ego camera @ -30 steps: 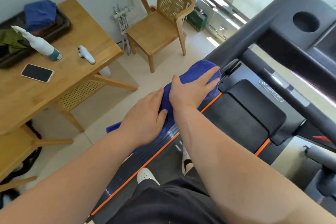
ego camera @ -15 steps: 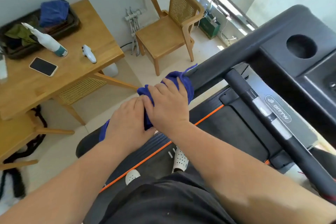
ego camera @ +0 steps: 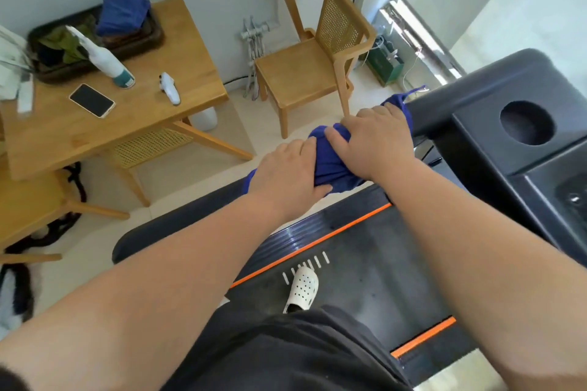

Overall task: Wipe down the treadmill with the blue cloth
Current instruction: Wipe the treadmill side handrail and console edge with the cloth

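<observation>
two hands, left hand (ego camera: 286, 174) and right hand (ego camera: 374, 143); one treadmill (ego camera: 365, 282); two cloths, blue cloth (ego camera: 330, 165) and folded cloth (ego camera: 122, 14); one table (ego camera: 63, 140), one cane-back chair (ego camera: 305, 70), one spray bottle (ego camera: 101, 57), one phone (ego camera: 91, 100), one tray (ego camera: 152, 38), one white shoe (ego camera: 301, 289)

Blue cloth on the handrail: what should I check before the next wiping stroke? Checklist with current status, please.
1. Grip on the blue cloth: ok. The left hand and right hand both hold it.
2. Cloth against the handrail: ok. It is bunched over the rail between the hands.
3. Rail ahead toward the console: ok. Bare black surface, nothing on it.
4. Loose ends: not ok. A corner sticks out beyond the right hand.
5. Footing: cannot tell. One white shoe stands on the belt; the other foot is hidden.
6. Belt stopped: cannot tell from one picture.
</observation>
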